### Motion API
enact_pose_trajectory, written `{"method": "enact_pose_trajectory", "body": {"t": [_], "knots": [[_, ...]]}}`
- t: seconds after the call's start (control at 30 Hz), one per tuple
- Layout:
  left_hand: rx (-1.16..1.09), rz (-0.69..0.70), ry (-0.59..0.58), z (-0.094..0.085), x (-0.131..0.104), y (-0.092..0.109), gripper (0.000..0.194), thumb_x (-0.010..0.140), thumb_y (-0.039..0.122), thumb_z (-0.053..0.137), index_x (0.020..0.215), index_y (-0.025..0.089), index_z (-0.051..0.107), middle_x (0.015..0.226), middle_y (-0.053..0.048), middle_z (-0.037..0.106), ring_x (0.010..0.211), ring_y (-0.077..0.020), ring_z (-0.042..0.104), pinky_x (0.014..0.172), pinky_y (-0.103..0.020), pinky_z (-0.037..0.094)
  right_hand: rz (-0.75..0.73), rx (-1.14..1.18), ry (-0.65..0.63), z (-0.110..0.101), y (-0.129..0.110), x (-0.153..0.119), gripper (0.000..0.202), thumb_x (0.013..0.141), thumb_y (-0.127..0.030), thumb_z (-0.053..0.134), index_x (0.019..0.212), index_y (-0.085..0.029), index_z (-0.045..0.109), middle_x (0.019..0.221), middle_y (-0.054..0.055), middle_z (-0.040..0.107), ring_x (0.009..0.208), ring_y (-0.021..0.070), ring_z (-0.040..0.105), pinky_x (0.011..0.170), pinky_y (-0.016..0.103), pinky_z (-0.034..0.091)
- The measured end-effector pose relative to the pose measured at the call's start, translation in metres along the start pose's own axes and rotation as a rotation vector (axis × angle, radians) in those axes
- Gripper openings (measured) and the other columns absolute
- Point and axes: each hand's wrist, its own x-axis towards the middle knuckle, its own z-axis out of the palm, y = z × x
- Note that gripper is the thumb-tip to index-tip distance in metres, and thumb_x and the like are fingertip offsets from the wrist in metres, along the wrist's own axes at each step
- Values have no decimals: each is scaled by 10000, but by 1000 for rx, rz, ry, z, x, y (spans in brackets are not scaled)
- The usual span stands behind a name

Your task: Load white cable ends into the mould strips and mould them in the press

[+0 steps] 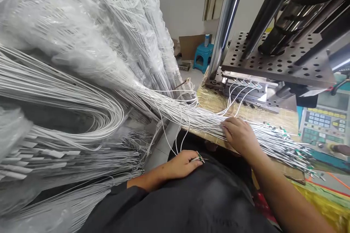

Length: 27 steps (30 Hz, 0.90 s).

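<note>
We're pinching cable ends [201,158] in our left hand [182,165], by our black shirt [175,204]. We're resting our right hand [240,134] on the white cable bundle [199,115] lying across the bench [288,118] beside the machine [246,62]; can't tell if it's gripping.

Black top [169,207]; left sleeve [120,201] ending near elbow; faint lettering [225,222] across front; left hand [182,165], right hand [242,136] bare.
</note>
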Motion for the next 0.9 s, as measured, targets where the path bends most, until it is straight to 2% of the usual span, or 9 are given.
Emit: {"method": "enact_pose_trajectory", "body": {"t": [0.13, 0.23, 0.33, 0.4, 0.5, 0.6, 0.7, 0.77, 0.9], "knots": [[-35, 17, 167, -12, 11, -8, 285, 979, 373, 575, 850, 145, 688, 847, -23, 653, 801, -137, 572, 767, -257, 454, -5, 19, -159, -1, 24, 10, 282, 989, -345, 531, 1091, -224, 764, 1141, 110, 688, 948, 263, 662, 809, 395, 474], [2, 113, 240, -25, 23, -9, 294, 979, 341, 575, 763, 155, 643, 788, -4, 604, 746, -121, 537, 736, -253, 437, -2, 106, -271, -2, 29, 28, 315, 989, -375, 507, 980, -213, 776, 1049, 97, 699, 895, 237, 667, 789, 373, 488], [101, 223, 368, -40, 35, -9, 286, 992, 289, 550, 746, 163, 621, 749, -3, 575, 730, -123, 535, 723, -255, 441, 12, 145, -380, -6, 30, 50, 290, 958, -370, 535, 880, -213, 765, 939, 74, 711, 840, 224, 666, 757, 358, 494], [205, 297, 466, -49, 42, -8, 261, 998, 245, 524, 778, 166, 639, 755, -14, 577, 748, -136, 547, 738, -266, 457, 63, 95, -357, -10, 32, 64, 284, 950, -369, 537, 901, -213, 769, 936, 78, 727, 807, 229, 665, 727, 365, 487], [366, 352, 549, -56, 51, -10, 209, 993, 199, 510, 895, 168, 692, 819, -39, 612, 793, -154, 582, 765, -282, 497, 229, -23, -201, -14, 39, 80, 321, 968, -398, 522, 980, -209, 782, 965, 101, 759, 793, 256, 669, 688, 383, 468], [468, 351, 582, -58, 59, -14, 189, 983, 185, 526, 1017, 173, 711, 899, -56, 642, 830, -161, 619, 775, -283, 534, 299, -54, -194, -14, 40, 82, 334, 964, -390, 547, 1113, -191, 771, 1034, 116, 772, 816, 267, 680, 678, 385, 470], [475, 372, 604, -59, 60, -23, 200, 980, 184, 536, 1083, 174, 707, 910, -60, 650, 845, -164, 639, 773, -284, 554, 134, -25, -114, -9, 25, 64, 354, 987, -354, 529, 1198, -155, 731, 1144, 134, 741, 965, 273, 682, 781, 391, 493], [416, 424, 622, -59, 54, -33, 195, 982, 186, 532, 1065, 170, 708, 897, -67, 658, 843, -168, 648, 769, -291, 560, -20, 42, -48, -3, 8, 49, 305, 1001, -337, 525, 1116, -152, 740, 1106, 127, 733, 1009, 259, 671, 850, 383, 485], [198, 533, 674, -50, 30, -50, 198, 990, 220, 537, 1051, 154, 714, 913, -96, 703, 819, -161, 670, 736, -293, 567, -205, 179, -149, 15, -34, 36, 218, 1009, -305, 542, 1023, -197, 731, 991, 81, 722, 923, 214, 656, 834, 358, 444]]}}
